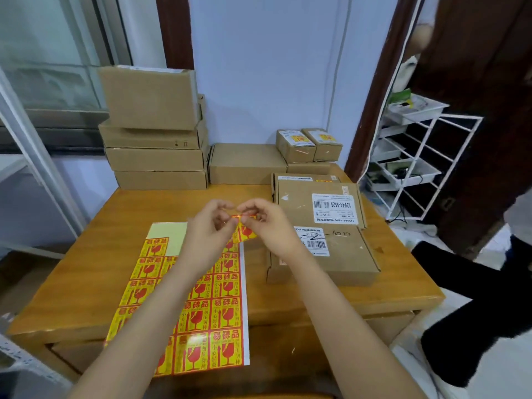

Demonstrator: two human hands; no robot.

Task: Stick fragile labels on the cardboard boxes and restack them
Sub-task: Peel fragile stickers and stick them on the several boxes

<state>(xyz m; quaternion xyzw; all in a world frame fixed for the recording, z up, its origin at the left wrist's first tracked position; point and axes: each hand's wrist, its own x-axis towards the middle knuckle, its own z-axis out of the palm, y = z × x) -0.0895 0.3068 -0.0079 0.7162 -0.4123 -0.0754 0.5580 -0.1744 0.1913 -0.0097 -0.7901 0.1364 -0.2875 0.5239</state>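
A glossy orange-brown wooden table (397,272) fills the middle, backed by a pale blue painted wall (259,67). At right stands a white wire shelving rack (417,165) (its trays hold small items too blurred to identify) beside a dark brown wooden door frame (377,90).

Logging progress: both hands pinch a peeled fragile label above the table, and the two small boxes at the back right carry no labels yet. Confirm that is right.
Not quite. In the head view the two small boxes already carry yellow labels. The rest stands: the left hand and right hand pinch the peeled fragile label above the table.
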